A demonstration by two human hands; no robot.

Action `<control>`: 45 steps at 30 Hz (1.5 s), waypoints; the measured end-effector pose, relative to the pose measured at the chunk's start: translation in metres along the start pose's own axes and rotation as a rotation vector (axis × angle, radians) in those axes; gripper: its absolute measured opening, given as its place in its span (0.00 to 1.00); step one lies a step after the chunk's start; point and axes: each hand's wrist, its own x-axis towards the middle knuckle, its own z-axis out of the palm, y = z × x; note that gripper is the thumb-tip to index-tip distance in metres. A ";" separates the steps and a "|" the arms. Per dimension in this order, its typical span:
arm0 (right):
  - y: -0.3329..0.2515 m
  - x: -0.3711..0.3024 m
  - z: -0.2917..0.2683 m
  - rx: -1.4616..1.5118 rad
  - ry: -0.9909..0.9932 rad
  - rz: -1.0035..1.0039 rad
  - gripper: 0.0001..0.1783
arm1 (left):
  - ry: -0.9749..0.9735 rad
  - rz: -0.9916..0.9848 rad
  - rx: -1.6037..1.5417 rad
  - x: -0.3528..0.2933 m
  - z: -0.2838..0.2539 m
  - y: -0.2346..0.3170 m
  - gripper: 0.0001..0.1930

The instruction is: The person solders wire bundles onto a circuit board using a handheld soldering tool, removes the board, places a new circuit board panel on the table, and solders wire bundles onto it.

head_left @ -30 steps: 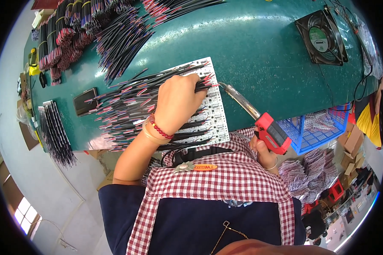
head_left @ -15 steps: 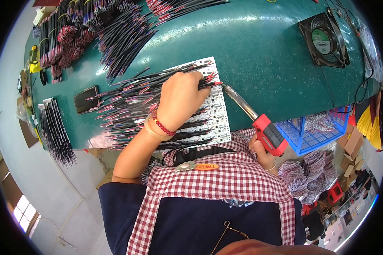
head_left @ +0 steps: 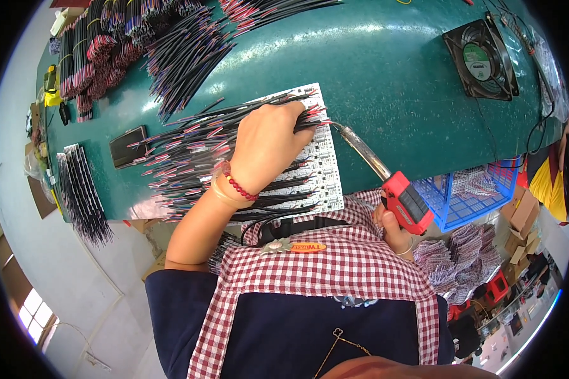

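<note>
My left hand point(head_left: 269, 142) is closed over a black cable with red wire ends, its fingertips at the upper right part of a white circuit board panel point(head_left: 325, 174). Rows of black cables point(head_left: 189, 148) lie across the panel and stick out to its left. In my right hand point(head_left: 392, 228) is a soldering iron point(head_left: 406, 205) with a red and black handle. Its metal shaft slants up and left, and the thin tip sits just right of the panel's edge, close to the red wire end beside my left fingers. Part of the panel is hidden under my hand and the cables.
Bundles of black cables point(head_left: 186, 60) lie at the back left of the green table point(head_left: 385, 82). A dark flat phone-like object point(head_left: 128, 147) and a stack of wired strips point(head_left: 82, 196) are at the left. A black fan point(head_left: 480, 60) stands back right, a blue basket point(head_left: 468, 202) near right.
The soldering iron has moved slightly right and down, its tip drawing back a little from the panel. My left hand stays almost in place.
</note>
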 end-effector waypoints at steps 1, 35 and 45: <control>0.000 -0.001 -0.002 0.014 -0.014 -0.005 0.05 | -0.001 0.027 0.009 0.001 -0.001 0.003 0.10; 0.005 -0.005 -0.003 -0.076 -0.021 -0.005 0.04 | 0.032 0.077 0.032 -0.001 0.005 0.002 0.10; 0.018 -0.003 -0.006 -0.121 -0.003 0.011 0.05 | 0.053 0.055 -0.018 -0.002 0.007 0.001 0.10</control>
